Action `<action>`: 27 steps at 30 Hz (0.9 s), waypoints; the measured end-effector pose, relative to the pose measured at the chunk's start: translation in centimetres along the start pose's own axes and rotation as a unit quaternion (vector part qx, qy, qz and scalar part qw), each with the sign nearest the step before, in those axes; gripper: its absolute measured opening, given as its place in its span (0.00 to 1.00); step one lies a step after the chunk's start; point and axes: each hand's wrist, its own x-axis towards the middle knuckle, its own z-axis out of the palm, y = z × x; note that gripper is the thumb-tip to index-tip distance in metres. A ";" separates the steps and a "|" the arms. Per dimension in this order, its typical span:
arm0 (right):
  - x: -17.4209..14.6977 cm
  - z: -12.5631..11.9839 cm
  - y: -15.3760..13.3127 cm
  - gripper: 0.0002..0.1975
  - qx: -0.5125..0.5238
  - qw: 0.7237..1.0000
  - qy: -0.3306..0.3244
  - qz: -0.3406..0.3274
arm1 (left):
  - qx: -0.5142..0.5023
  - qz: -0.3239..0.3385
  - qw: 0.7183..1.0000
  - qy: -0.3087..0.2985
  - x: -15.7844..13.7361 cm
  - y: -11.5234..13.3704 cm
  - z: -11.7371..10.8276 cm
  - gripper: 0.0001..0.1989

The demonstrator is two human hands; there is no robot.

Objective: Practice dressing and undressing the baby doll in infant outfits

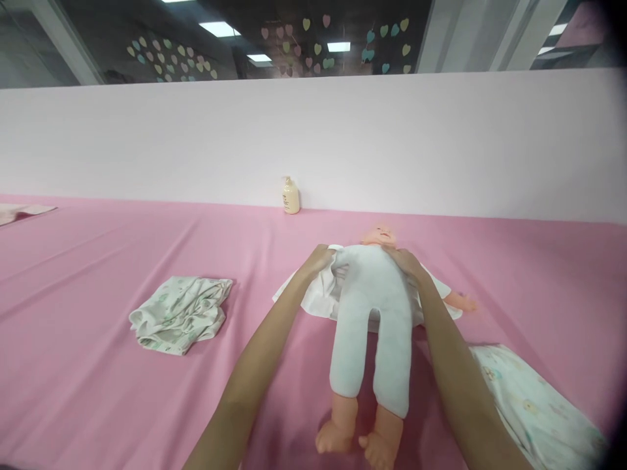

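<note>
Over the white cloth-bodied baby doll (376, 281), the left hand (317, 259) has fingers grasping its white fabric shirt (317, 299); the right hand (405, 261) touches its chest, finger grip unclear.

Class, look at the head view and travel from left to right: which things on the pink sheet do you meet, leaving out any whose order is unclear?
Pale cloth at the left edge, crumpled patterned cloth, pump bottle, doll, patterned cloth at lower right.
</note>
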 end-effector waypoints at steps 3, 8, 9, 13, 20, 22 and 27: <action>-0.7 0.1 -0.6 0.33 0.007 0.999 0.007 -0.036 | -0.049 -0.009 0.998 0.043 0.7 -0.2 1.7 0.08; -1.9 0.9 -2.6 0.32 -0.014 0.995 0.014 -0.093 | -0.107 0.007 0.992 0.072 1.6 -0.2 3.3 0.09; -2.0 1.2 -3.0 0.33 -0.021 0.994 0.011 -0.104 | -0.123 0.008 0.990 0.069 1.6 -0.1 3.3 0.10; -2.0 2.3 -4.2 0.32 -0.032 0.990 0.002 -0.134 | -0.111 0.025 0.993 0.039 0.9 0.9 3.1 0.09; -2.0 2.8 -4.2 0.30 -0.039 0.992 -0.021 -0.120 | 0.479 0.111 0.867 0.078 -3.4 2.9 5.4 0.21; -2.0 2.8 -4.2 0.31 -0.041 0.994 -0.027 -0.102 | 0.564 0.080 0.818 0.076 -4.8 3.3 6.1 0.25; -2.2 2.9 -4.3 0.37 -0.056 0.995 -0.031 -0.082 | 0.593 0.123 0.795 -0.036 -7.0 5.1 5.9 0.25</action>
